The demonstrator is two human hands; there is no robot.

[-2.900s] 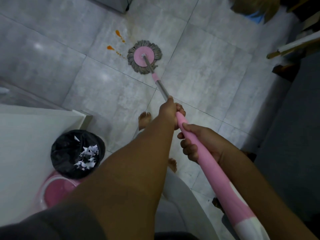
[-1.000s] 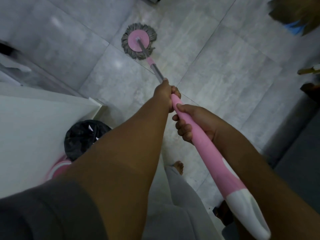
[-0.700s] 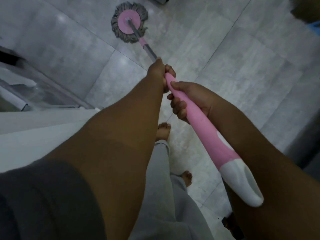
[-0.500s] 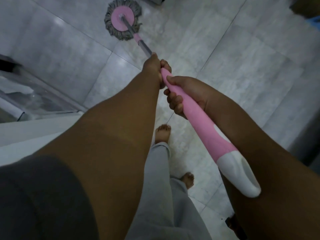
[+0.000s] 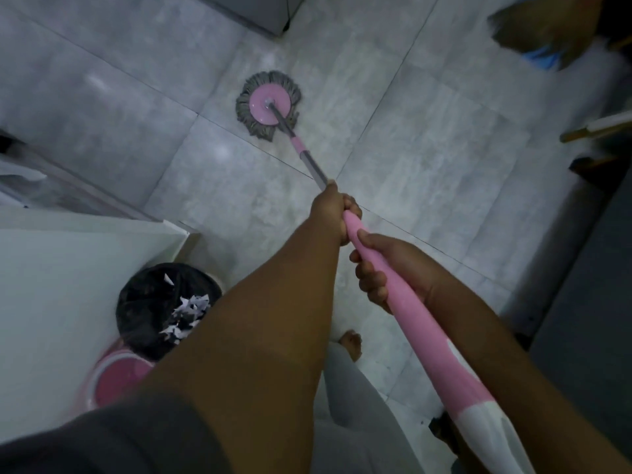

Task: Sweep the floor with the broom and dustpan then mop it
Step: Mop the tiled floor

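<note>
A spin mop with a round pink disc and grey fringe, the mop head [image 5: 268, 106], rests flat on the grey tiled floor [image 5: 427, 148] ahead of me. Its grey and pink pole [image 5: 407, 302] slants back toward my lower right and ends in a white cap. My left hand [image 5: 333, 208] is closed around the pole where the pink grip starts. Just behind it, my right hand [image 5: 383, 268] wraps the pink grip. The broom [image 5: 547, 25], a tan bristle head, lies at the top right; no dustpan is in view.
A black-lined bin [image 5: 164, 306] holding white paper scraps stands at my lower left beside a white cabinet [image 5: 68, 285]. A pink mop bucket [image 5: 113, 378] sits below the bin. My bare foot [image 5: 352, 343] is under the pole. Furniture edges line the right side.
The orange stains seen on the tile earlier are gone. The mop head, pushed far forward a moment ago, is drawn back toward me, and the bin is in view again.
</note>
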